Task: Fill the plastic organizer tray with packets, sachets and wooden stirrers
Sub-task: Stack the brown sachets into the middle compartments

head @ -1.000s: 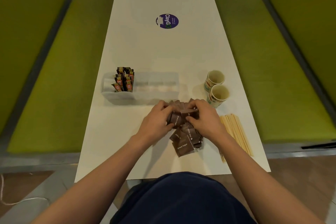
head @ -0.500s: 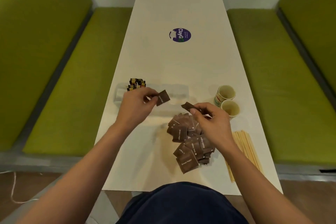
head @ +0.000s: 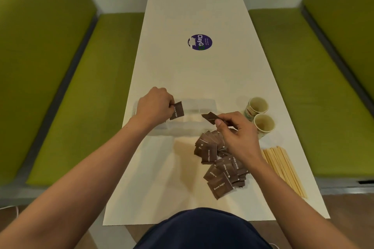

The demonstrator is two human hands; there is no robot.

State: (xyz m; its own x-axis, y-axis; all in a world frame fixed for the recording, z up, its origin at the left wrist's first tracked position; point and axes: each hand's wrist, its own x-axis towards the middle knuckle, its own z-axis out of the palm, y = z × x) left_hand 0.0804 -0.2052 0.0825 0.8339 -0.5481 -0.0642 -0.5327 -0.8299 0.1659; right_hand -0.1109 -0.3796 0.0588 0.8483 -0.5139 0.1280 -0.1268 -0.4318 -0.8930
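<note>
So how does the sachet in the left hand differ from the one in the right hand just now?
The left hand holds its sachet nearly upright, its printed face towards the camera, over the left part of the organizer tray. The right hand holds its sachet tilted almost flat, no print readable, at the tray's near right side. Both are brown, like those in the pile, each pinched at one edge.

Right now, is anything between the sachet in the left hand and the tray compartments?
Nothing visible. The left hand holds a brown sugar sachet directly over the clear organizer tray, whose compartments there look open. The right hand holds another sachet off to the side.
</note>
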